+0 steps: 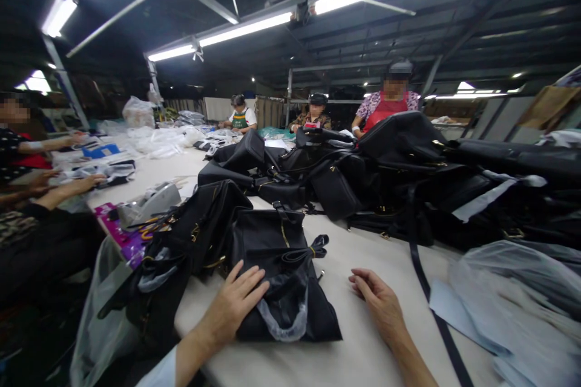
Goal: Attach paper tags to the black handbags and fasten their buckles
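A black handbag [267, 233] lies flat on the pale table in front of me. Clear plastic wraps its handle [290, 323], and a bundled strap [302, 252] tied with a yellow band rests on top. My left hand [238, 302] lies with outstretched fingers on the bag's left side. Off the bag's right side, my right hand [376, 302] hovers at or just over the table, thumb and fingers loosely bent and nothing visible in it. Close by on the left stands another black bag [213, 217] with gold hardware.
A heap of black bags [345, 175] covers the table's far side. Plastic sheets and pale blue paper [467, 314] lie at right, beside a hanging strap [420, 266]. At left are scissors [149, 230] and a tape dispenser [157, 202]. Several co-workers [393, 103] are around the table.
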{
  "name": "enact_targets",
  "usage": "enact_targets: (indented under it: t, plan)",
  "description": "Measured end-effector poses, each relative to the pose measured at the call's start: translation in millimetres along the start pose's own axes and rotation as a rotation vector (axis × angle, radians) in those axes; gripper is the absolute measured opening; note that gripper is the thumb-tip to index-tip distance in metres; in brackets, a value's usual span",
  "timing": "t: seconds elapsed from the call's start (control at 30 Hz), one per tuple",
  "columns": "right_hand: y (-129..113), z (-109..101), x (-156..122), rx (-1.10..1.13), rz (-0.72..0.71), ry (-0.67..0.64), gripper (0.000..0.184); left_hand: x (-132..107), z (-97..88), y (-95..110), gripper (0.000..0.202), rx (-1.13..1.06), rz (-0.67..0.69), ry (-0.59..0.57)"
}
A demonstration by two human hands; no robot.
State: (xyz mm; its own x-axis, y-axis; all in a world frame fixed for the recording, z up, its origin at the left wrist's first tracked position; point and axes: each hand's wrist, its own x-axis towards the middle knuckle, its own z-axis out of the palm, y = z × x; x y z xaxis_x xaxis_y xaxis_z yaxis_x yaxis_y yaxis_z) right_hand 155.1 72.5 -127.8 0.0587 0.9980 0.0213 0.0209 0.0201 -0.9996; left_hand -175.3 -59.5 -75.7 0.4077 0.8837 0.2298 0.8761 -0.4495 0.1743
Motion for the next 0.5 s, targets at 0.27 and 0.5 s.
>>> enact_targets:
  t: [0.27, 0.5]
  plan:
    - [-6, -5, -1, -0.019, -0.140, -0.031, 0.031, 90, -64.1, 44, 0.033, -0.806, -0.211, 0.314]
    - [-9, -1, -2, 0.024, -0.183, -0.052, 0.037, 144, -111.4, 50, 0.040, -1.094, -0.307, 0.304]
